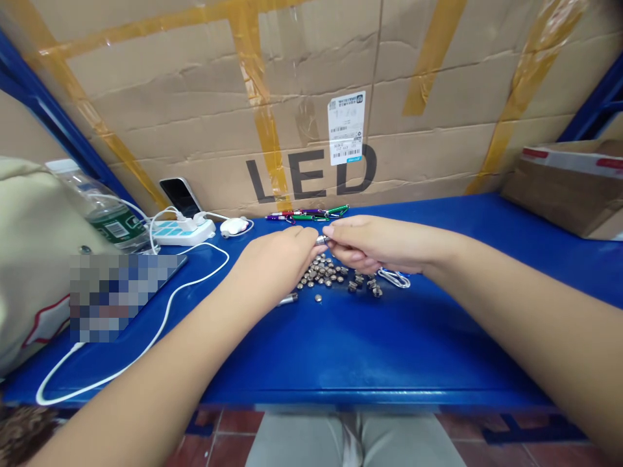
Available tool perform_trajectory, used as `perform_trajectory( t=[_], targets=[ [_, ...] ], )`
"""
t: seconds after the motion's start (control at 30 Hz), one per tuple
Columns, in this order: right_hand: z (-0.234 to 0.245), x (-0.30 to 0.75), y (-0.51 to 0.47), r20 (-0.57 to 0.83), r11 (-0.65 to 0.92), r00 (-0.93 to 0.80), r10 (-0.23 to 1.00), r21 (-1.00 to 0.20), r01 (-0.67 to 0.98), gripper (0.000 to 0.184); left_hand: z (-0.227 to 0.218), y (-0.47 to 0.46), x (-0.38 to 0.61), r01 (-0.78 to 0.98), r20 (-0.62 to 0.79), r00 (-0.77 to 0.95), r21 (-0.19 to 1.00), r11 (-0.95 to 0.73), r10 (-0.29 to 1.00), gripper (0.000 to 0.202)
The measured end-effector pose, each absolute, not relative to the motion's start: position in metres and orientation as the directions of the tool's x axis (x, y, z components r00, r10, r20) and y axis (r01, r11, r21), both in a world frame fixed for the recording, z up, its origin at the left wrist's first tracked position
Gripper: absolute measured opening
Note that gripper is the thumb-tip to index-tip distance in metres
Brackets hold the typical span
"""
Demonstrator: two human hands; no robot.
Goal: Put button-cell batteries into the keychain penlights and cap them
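Note:
My left hand [282, 256] and my right hand [363, 241] meet above the middle of the blue table. A small silver metal cylinder [321, 240] shows between them, with the fingers of both hands closed on it. My fingers cover most of it. Below my hands lies a pile of small shiny round metal pieces [316, 272], with one loose disc [318, 298] nearer me. Several stepped metal parts [374, 287] sit to the right of the pile. A silver tube [288, 299] pokes out beneath my left hand. Beside my right hand rests a silver-blue carabiner [395, 278].
Colourful slim tubes with clips [311, 214] lie at the back, before a large taped carton [195, 117]. On the left are a power strip [182, 233], phone [180, 196], white cable [168, 318], bottle [117, 220] and bag [34, 246]. An open box [564, 188] stands right.

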State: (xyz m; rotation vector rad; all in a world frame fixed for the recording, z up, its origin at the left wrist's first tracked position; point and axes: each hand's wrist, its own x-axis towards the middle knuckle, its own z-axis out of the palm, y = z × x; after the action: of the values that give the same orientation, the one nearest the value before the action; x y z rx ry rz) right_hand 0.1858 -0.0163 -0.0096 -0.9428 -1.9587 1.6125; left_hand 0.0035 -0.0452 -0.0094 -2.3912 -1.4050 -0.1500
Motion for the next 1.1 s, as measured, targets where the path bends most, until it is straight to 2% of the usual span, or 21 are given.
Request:
perform_trajectory(
  t=[0.23, 0.4, 0.5, 0.6, 0.77, 0.9, 0.97, 1.03, 1.1],
  targets=[
    [-0.01, 0.18, -0.018, -0.085, 0.094, -0.646, 0.758, -0.967, 0.237, 0.035, -0.011, -0.038, -0.005, 0.835, 0.22, 0.55, -0.157, -0.528, 0.805, 0.036],
    [-0.01, 0.176, -0.018, -0.161, 0.013, -0.569, 0.806, -0.957, 0.288, 0.034, -0.012, -0.041, -0.001, 0.866, 0.262, 0.498, -0.2, -0.458, 0.827, 0.034],
    [-0.013, 0.174, -0.018, -0.174, -0.009, -0.592, 0.787, -0.963, 0.271, 0.034, -0.012, -0.041, 0.001, 0.872, 0.201, 0.488, -0.151, -0.466, 0.849, 0.035],
    [-0.015, 0.172, -0.018, -0.153, -0.015, -0.601, 0.784, -0.974, 0.228, 0.034, -0.013, -0.038, -0.002, 0.863, 0.165, 0.502, -0.038, -0.503, 0.849, 0.036],
    [-0.017, 0.171, -0.018, -0.133, -0.005, -0.602, 0.788, -0.978, 0.209, 0.036, -0.015, -0.034, -0.005, 0.804, 0.197, 0.537, 0.176, -0.568, 0.82, 0.036],
    [-0.019, 0.176, -0.014, -0.076, 0.115, -0.612, 0.788, -0.957, 0.267, 0.037, -0.015, -0.034, -0.003, 0.787, 0.191, 0.5, 0.307, -0.535, 0.845, 0.035],
    [-0.02, 0.178, -0.012, -0.017, 0.225, -0.609, 0.793, -0.92, 0.32, 0.035, -0.014, -0.034, -0.006, 0.753, 0.126, 0.492, 0.435, -0.493, 0.862, 0.038],
    [-0.02, 0.179, -0.012, 0.045, 0.343, -0.596, 0.802, -0.852, 0.397, 0.029, -0.012, -0.032, -0.01, 0.693, -0.001, 0.503, 0.599, -0.402, 0.865, 0.043],
    [-0.019, 0.179, -0.012, 0.098, 0.424, -0.573, 0.814, -0.774, 0.471, 0.022, -0.01, -0.031, -0.014, 0.639, -0.107, 0.515, 0.709, -0.298, 0.85, 0.047]
  ],
)
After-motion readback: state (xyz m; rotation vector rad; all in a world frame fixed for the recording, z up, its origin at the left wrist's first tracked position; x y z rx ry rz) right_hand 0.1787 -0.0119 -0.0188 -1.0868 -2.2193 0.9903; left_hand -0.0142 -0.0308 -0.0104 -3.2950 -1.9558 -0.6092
